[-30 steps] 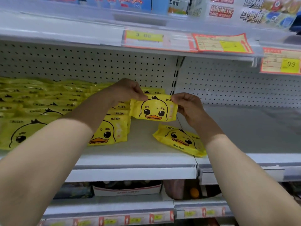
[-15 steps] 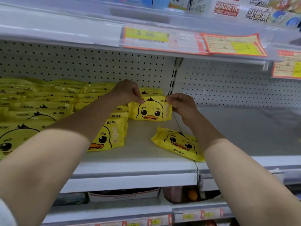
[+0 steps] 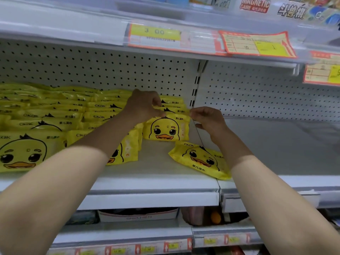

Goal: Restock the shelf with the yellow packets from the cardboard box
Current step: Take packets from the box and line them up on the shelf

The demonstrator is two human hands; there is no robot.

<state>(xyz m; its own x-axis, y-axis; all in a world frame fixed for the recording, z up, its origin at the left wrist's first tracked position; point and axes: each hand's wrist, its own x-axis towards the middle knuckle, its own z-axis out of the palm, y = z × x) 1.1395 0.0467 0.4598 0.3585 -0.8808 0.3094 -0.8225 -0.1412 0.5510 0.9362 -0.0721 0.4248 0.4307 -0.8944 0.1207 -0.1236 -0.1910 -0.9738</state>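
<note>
My left hand (image 3: 145,107) and right hand (image 3: 208,121) pinch the top corners of an upright yellow packet (image 3: 166,130), seating it on the shelf (image 3: 156,173). Next: release gently; a flat packet (image 3: 199,160) waits at five o'clock.

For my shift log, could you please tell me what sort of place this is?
Most likely a retail shop aisle: white pegboard-backed shelving, price labels clipped along the shelf edges, and rows of identical yellow duck-face packets stocked facing out.
</note>
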